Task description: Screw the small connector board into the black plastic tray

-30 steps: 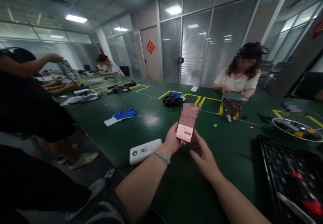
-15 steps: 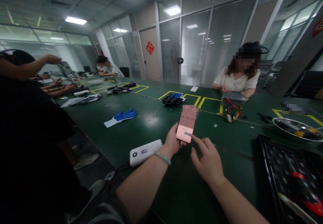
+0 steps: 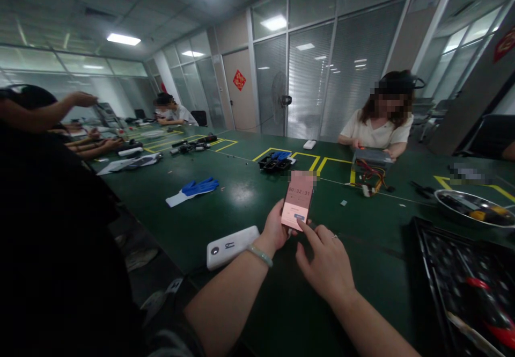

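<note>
In my left hand (image 3: pixel 274 227) is a smartphone (image 3: pixel 298 200), held upright over the green table. Its pinkish screen reads 00:32:31, and a pale pop-up with a blue button covers the lower part. The index finger of my right hand (image 3: pixel 328 257) points at the screen just below that button; whether it touches the glass I cannot tell. My right hand holds nothing, its thumb apart from the fingers. Behind my left wrist lies a white power bank (image 3: pixel 233 247). Further left rests a blue and white work glove (image 3: pixel 193 190).
A black tool case (image 3: pixel 426 271) with red-handled tools sits at right, beside a metal bowl (image 3: pixel 446 205). Across the table (image 3: pixel 241 206), a person (image 3: pixel 378 126) handles a grey power supply unit (image 3: pixel 372 158) with loose cables. Another person in black stands close on my left.
My right hand has shifted slightly left and down, its fingertip now just under the blue button. My left hand keeps hold of the smartphone, and the timer reading is the same.
</note>
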### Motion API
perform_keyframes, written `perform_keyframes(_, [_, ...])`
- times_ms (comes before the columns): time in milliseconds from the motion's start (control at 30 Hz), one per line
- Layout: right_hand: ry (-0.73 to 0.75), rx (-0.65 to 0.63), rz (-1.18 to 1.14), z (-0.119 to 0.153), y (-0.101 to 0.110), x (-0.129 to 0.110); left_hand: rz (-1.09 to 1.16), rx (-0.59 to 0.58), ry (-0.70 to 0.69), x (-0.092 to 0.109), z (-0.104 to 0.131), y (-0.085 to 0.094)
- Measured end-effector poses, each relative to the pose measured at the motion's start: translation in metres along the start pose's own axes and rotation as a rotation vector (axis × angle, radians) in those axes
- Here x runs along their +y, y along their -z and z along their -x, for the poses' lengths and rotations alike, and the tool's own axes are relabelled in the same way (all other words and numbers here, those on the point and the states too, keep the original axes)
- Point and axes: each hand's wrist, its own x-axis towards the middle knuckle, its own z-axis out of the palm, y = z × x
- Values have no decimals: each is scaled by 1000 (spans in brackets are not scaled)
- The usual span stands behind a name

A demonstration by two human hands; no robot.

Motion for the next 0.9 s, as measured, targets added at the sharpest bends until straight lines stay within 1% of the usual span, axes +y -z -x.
perform_keyframes(900, [-47,-23,-15,-1,0,-1,-24,-21,9,1,0,1])
